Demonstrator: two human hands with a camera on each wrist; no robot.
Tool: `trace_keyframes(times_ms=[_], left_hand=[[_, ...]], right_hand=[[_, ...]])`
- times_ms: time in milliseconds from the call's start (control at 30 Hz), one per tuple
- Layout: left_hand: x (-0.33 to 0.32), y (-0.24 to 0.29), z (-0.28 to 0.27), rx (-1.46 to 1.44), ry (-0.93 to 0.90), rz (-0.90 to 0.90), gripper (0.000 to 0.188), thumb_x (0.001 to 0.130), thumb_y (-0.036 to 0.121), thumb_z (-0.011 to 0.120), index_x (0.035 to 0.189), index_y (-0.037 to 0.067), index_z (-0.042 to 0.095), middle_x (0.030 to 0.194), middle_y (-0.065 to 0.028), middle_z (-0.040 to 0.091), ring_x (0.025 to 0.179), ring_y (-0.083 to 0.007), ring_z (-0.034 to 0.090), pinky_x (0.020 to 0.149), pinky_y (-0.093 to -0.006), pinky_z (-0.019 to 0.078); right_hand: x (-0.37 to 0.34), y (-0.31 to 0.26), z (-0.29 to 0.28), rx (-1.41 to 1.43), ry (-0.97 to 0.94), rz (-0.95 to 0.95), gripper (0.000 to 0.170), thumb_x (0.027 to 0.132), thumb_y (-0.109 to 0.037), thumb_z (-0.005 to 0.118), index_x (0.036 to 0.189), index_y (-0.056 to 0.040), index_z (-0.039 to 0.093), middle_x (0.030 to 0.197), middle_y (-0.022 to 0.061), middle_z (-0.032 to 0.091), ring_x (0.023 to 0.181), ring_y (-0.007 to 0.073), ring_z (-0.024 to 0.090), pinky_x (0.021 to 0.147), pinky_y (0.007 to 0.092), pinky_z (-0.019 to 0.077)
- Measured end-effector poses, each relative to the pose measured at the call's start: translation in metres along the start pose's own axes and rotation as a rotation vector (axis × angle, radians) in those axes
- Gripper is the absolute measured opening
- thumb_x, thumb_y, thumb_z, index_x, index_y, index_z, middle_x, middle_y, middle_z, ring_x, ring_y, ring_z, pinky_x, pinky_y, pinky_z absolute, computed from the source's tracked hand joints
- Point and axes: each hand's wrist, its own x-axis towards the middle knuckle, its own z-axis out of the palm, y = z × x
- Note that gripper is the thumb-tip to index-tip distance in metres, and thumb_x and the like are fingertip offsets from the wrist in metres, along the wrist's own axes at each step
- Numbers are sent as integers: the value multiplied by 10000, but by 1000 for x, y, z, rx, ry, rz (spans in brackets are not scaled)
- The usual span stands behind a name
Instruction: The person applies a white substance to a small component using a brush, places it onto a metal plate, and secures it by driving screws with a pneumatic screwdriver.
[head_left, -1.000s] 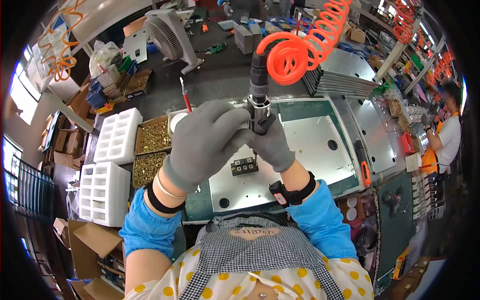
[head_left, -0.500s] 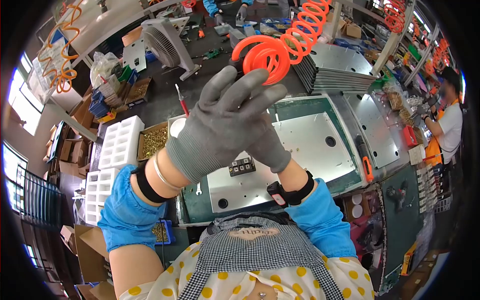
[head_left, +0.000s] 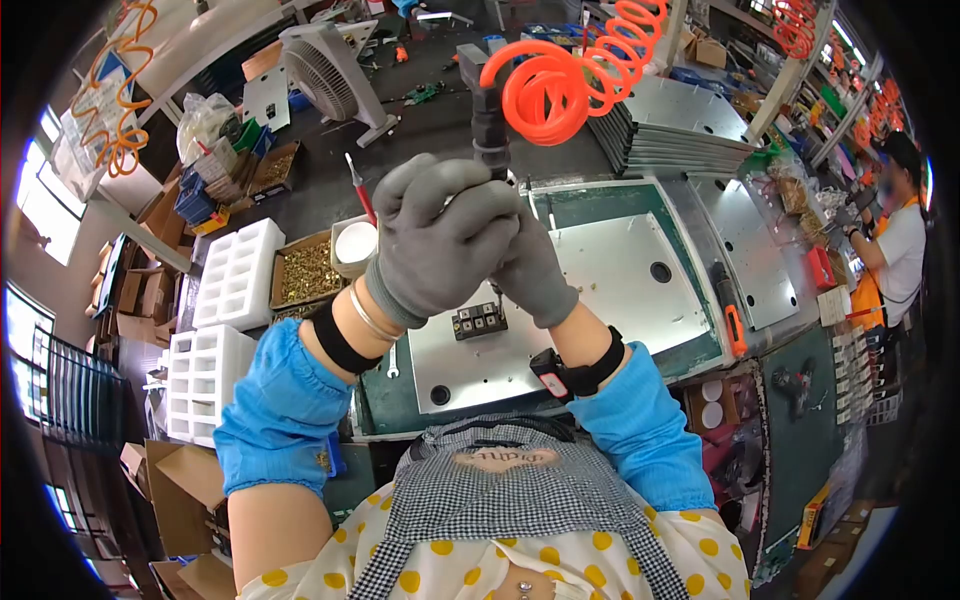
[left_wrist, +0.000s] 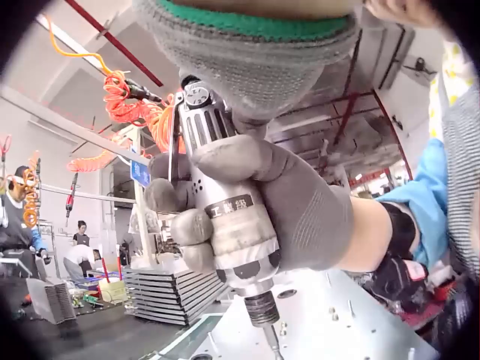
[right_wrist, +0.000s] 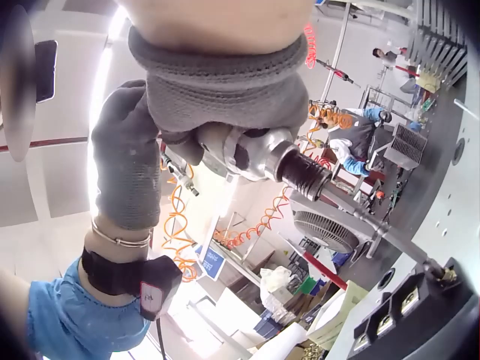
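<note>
A pneumatic screwdriver [left_wrist: 244, 225] stands nearly upright over a silver metal plate [head_left: 620, 300]. My gloved right hand [head_left: 540, 275] wraps its fingers round the tool's body. My gloved left hand [head_left: 445, 235] lies curled over the upper part of the tool and against the right hand; its fingertips are hidden. Below them sits a black block [head_left: 480, 321] with several square metal terminals, on the plate. In the right wrist view the screwdriver's long bit [right_wrist: 390, 236] reaches down to a brassy screw [right_wrist: 448, 276] at one end of that block [right_wrist: 409, 315].
An orange coiled hose [head_left: 548, 95] runs up from the tool. Boxes of brass screws [head_left: 305, 272], a white tub [head_left: 355, 245] and white foam trays [head_left: 237, 272] stand at left. An open-ended wrench [head_left: 392, 360] and an orange-handled cutter [head_left: 735, 328] flank the plate. Stacked plates [head_left: 665, 150] lie behind.
Half a second ago my left hand was spread with fingers stretched out over the tool; now its fingers are curled in again. My right hand has kept its hold on the screwdriver.
</note>
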Motion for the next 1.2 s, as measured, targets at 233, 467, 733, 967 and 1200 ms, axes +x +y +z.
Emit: trace_keyframes(times_ms=[233,467,733,967,1200], left_hand=[[-57,5,-4,-67,119,-444,484,729,343,798,1086,116,560,1107,-89,580,1097,-342,512,932,-450,426],[-121,12,2,-278,-51,-754,365,745,126,768,1050,69,574,1122,-109,588,1067,-311,552,920,-407,456],[-146,23,6,-510,-236,-879,265,753,98,755,974,61,613,1056,-81,626,1028,-276,582,908,-369,470],[-158,22,1,-721,-566,-887,351,784,289,747,1048,82,643,1134,-83,635,1100,-299,566,948,-401,456],[-151,27,7,-854,-753,-919,416,797,341,721,1116,87,642,1184,-91,614,1147,-297,549,992,-399,443]], right_hand=[[-5,-17,15,363,47,406,592,736,-163,773,1248,-5,522,961,138,675,829,234,675,748,346,542],[-1,-24,20,238,110,333,436,741,-131,722,1127,-6,563,833,97,661,726,191,659,682,334,532],[6,-30,18,197,120,383,306,752,-129,714,1010,-27,586,776,58,659,658,147,644,647,309,533],[10,-33,19,222,136,427,298,759,-117,709,1014,-23,589,790,42,661,669,122,635,657,287,533],[11,-34,18,198,146,426,292,752,-121,704,1002,-22,592,788,43,659,684,124,631,663,294,528]])
